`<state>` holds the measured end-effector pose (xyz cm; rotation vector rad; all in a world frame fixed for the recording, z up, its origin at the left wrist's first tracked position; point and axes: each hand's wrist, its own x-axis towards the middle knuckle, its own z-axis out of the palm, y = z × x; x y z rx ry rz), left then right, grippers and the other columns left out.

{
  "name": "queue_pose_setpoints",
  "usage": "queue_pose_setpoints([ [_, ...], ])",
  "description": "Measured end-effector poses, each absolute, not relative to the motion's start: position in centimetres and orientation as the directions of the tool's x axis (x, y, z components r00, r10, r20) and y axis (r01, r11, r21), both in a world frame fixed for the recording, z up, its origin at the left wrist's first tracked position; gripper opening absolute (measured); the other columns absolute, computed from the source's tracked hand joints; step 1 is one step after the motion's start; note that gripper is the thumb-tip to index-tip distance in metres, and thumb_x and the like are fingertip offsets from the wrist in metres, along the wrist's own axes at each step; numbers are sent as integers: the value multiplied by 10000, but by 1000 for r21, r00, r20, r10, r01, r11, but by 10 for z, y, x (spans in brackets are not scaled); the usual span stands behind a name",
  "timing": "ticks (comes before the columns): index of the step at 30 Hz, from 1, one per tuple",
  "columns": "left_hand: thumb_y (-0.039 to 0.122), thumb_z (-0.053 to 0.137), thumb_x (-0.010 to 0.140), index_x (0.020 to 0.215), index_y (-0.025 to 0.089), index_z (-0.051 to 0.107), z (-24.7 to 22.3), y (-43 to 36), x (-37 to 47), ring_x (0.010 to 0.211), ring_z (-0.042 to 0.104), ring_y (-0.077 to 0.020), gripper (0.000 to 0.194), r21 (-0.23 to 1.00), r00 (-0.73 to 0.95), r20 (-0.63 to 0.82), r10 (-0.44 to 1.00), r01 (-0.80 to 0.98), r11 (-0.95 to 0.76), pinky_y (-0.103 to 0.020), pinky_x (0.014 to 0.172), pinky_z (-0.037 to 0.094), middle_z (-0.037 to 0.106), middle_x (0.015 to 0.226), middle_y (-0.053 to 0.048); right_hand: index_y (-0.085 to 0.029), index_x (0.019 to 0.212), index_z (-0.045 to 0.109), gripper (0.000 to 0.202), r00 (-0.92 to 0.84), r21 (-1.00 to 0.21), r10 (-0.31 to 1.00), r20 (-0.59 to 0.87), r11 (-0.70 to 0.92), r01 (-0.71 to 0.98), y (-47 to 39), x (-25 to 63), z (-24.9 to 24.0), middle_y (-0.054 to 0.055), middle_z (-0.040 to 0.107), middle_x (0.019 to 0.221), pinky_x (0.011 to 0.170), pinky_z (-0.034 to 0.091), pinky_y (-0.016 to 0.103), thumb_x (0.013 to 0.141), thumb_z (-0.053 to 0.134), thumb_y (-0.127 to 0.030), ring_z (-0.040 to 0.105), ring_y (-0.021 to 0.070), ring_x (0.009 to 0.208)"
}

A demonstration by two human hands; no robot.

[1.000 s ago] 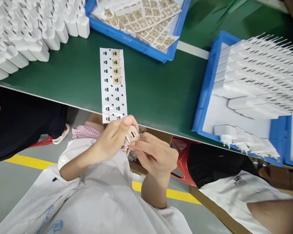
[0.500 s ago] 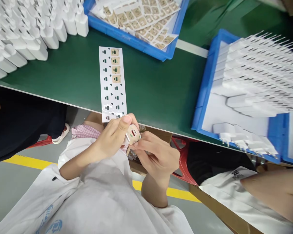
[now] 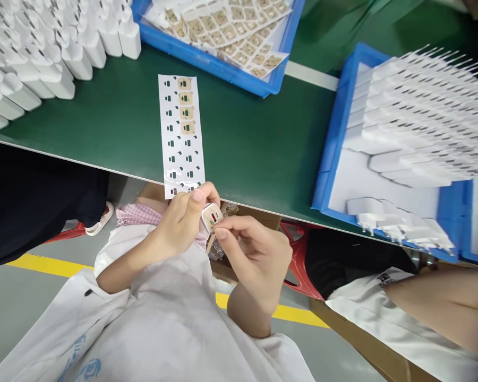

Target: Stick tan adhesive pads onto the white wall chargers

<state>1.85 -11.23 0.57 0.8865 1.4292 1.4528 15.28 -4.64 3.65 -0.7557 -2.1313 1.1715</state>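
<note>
My left hand (image 3: 179, 220) is closed round a white charger (image 3: 205, 223), its port end turned up towards me. A beige sticker (image 3: 212, 213) covers that end, with a red-lined USB slot and a smaller slot showing through. My right hand (image 3: 258, 252) has thumb and forefinger pinched at the sticker's lower right edge; whether they grip its rim or something tiny, I cannot tell. Just beyond my left hand, a white sticker sheet (image 3: 177, 172) lies on the green table, its near end over the edge. Several beige stickers remain on its far right column.
Rows of white chargers (image 3: 77, 58) stand at the left of the green table (image 3: 250, 143). A blue tray (image 3: 207, 61) of sticker sheets lies at the back. Another blue tray (image 3: 322, 175) at the right holds stacked chargers. Below the edge is an open carton (image 3: 258, 213). People sit on both sides.
My right fingers have shifted slightly left along the charger's face, the thumb now more visible. The charger has turned a little and moved slightly left with my left hand.
</note>
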Motion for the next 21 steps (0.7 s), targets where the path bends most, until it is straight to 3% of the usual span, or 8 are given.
queue_pose_setpoints([
  [3,859,72,944,793,233,473,5,-112,18,525,434,-153,758,999,-369,-8,929,-33,-4,-309,529,321,518,596,14,-212,753,681,264,-665,-966,746,-25,152,207,-44,155,36,-57,515,544,455,305,238,953,691,-385,384,85,472],
  [7,854,54,944,797,231,484,1,-111,20,521,445,-156,771,998,-371,56,927,28,-49,-313,523,338,510,585,12,-202,759,640,378,-655,-991,745,-131,-111,73,-38,152,24,-71,430,546,450,270,232,930,707,-533,314,76,475],
  [11,875,62,927,807,225,521,-9,-110,27,534,504,-164,805,997,-324,78,943,4,-82,-307,518,367,567,615,-10,-226,785,579,371,-523,-989,846,-101,-141,-36,-32,156,13,-111,299,517,434,266,226,920,718,-542,267,76,445],
  [14,900,102,911,803,224,539,-17,-110,32,519,530,-164,812,988,-301,95,949,-85,-125,-305,515,397,588,602,-19,-243,827,550,323,-395,-994,917,-58,-91,-65,-21,181,0,-117,327,523,454,334,222,927,713,-503,317,84,440],
  [16,913,132,902,806,222,545,-18,-110,34,517,529,-161,810,980,-309,99,946,-136,-147,-308,515,412,599,614,-25,-245,843,556,296,-360,-996,929,-89,-78,45,-9,210,-18,-95,424,547,517,429,246,932,692,-493,421,107,482],
  [18,916,134,899,809,220,547,-16,-108,34,516,518,-157,814,973,-328,102,939,-164,-163,-311,511,415,609,632,-31,-235,851,577,262,-366,-936,909,-199,-66,345,5,242,-47,-45,561,644,658,534,304,962,629,-467,563,144,604],
  [20,918,108,895,810,219,541,-10,-105,35,515,514,-155,827,965,-348,113,931,-184,-186,-311,503,413,611,639,-34,-212,872,608,226,-337,-693,855,-395,-37,720,16,269,-82,8,654,762,789,571,352,1009,554,-383,658,175,747],
  [21,917,101,895,818,218,540,-8,-103,36,523,521,-156,829,960,-354,120,927,-195,-199,-309,504,419,610,644,-33,-189,884,633,220,-297,-604,842,-449,-41,796,20,279,-101,32,675,790,810,576,380,1016,556,-347,672,189,769],
])
